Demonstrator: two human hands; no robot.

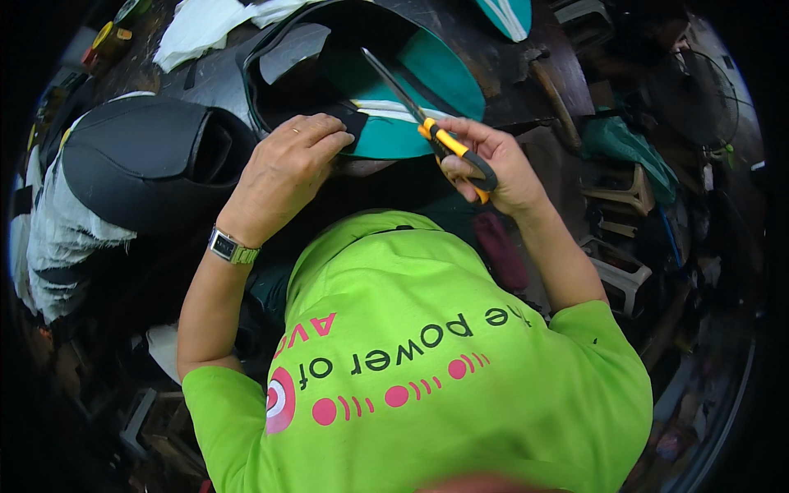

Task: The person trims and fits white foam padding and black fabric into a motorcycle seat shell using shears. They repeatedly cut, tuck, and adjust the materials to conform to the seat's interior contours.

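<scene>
In front of me a rounded, hollow piece of teal and black material point(394, 136) rests at the table's near edge, with a white strip across its inner side. My left hand point(292, 168), wearing a wristwatch point(233, 246), has its fingers bent and closed on the black part of the near rim. My right hand point(503, 168) is wrapped round the yellow and black handles of a pair of scissors point(393, 84). Their blades look closed and point up and to the left, over the teal side. What lies under my left fingertips is hidden.
At left stands a large stuffed black form point(136, 156) with frayed white cloth. White cloth point(201, 31) lies on the dark table point(222, 82). A wooden-handled hammer point(555, 103) is at right, beyond it plastic stools point(616, 275) and a green bag point(629, 148).
</scene>
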